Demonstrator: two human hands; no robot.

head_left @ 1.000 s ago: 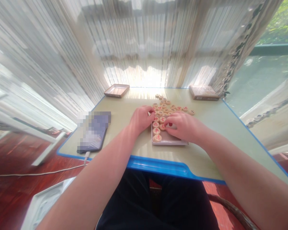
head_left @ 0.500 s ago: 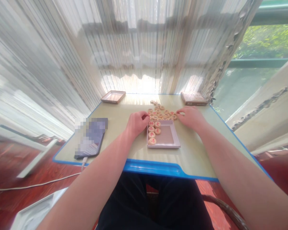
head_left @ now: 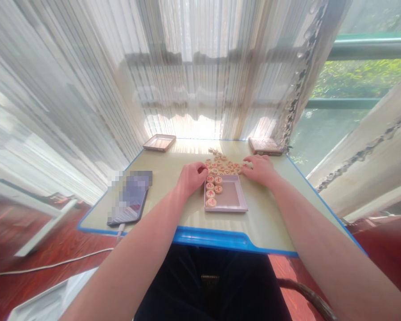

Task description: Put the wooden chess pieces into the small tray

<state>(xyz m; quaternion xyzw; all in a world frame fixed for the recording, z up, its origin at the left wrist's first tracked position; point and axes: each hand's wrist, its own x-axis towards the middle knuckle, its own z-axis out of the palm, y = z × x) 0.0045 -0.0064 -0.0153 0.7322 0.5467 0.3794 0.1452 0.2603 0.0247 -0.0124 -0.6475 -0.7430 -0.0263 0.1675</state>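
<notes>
- The step in hand is judged to be the reaching for a single disc: by the right hand (head_left: 261, 170), a red-marked piece (head_left: 245, 166) is approached at the edge of the loose pieces (head_left: 214, 171).
- The right fingers are held moderately wide, with the thumb on the near side and the other fingers on the far side of this piece; whether it is touched cannot be told.
- The left hand (head_left: 191, 176) is placed at the opposite edge of the loose pieces. Its fingers are curled narrow; whether a piece is held inside them cannot be told.
- Between the two hands, and nearer to the body than the fingers, the open tray (head_left: 226, 209) is seen on the worktop (head_left: 267, 214). Discs in the tray (head_left: 218, 189) are laid on its left side, four in one column and two beside it.
- For a lift, a soft closing of the right fingers on the rim of the disc would be called for, without the neighbours being pushed.
- Compared with the first frame, the right hand has been moved from above the tray to beyond its far right corner. Compared with the second, the right fingers are spread wider, while the tray's visible discs are unchanged.
</notes>
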